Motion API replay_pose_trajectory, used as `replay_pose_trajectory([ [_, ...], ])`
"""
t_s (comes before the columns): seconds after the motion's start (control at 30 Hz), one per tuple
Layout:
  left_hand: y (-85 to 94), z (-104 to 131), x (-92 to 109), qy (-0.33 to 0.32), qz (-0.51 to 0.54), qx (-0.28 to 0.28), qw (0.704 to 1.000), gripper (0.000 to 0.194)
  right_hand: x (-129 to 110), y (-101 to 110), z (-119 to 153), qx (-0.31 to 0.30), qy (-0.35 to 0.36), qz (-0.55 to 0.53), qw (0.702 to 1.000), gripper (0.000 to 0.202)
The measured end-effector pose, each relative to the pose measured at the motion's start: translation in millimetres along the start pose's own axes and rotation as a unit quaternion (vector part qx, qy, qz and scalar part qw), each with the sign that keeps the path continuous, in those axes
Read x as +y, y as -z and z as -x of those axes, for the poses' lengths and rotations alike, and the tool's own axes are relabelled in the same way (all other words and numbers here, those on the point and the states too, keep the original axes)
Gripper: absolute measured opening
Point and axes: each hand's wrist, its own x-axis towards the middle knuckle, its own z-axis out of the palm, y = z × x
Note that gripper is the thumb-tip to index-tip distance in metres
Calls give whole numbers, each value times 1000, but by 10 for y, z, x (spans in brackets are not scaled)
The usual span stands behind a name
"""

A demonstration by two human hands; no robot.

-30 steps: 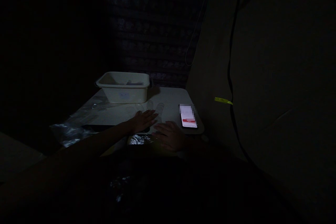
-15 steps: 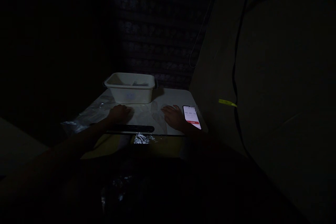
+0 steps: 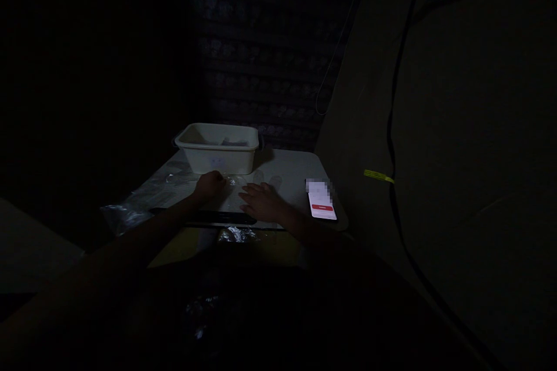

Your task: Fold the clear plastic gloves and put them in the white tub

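The light is very dim. My left hand point(image 3: 211, 186) is closed over the table, just in front of a cream plastic tub point(image 3: 217, 159); what its fingers hold, if anything, is too dark to make out. A glinting piece of clear plastic film point(image 3: 233, 181) lies right beside its fingertips. To the right, my right hand point(image 3: 262, 203) is open, palm down with its fingers spread, low over the tabletop near the film. Inside the tub some darker contents show, but their kind is unclear. A long black strip point(image 3: 221, 218) lies along the table's near edge.
A phone with a lit screen point(image 3: 322, 208) lies at the right of the pale table point(image 3: 296, 163). Crumpled clear plastic point(image 3: 124, 215) hangs at the left edge, more shiny plastic point(image 3: 237, 235) at the front. A black cable point(image 3: 390, 127) with a yellow tag point(image 3: 378, 175) runs down the right wall.
My right hand has moved left, away from the phone and towards my left hand. My left hand has shifted slightly right. Shiny clear film now shows between them.
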Motion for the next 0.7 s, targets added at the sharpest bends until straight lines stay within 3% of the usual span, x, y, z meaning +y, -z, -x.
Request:
replay_pose_trajectory([
  [0.13,-12,-18,9,52,204,38,977,11,-35,-36,-125,-7,1,-8,1000,39],
  [0.27,-57,24,60,118,432,28,894,13,-37,-111,-219,-20,3,-14,1000,41],
  [0.43,-18,101,86,157,562,-39,811,16,-45,-156,-261,-30,9,-19,999,39],
  [0.57,38,146,88,176,577,-69,795,22,5,-123,-233,-19,17,-17,1000,36],
  [0.7,64,180,106,155,575,-55,802,25,74,-74,-206,-14,18,-17,1000,31],
])
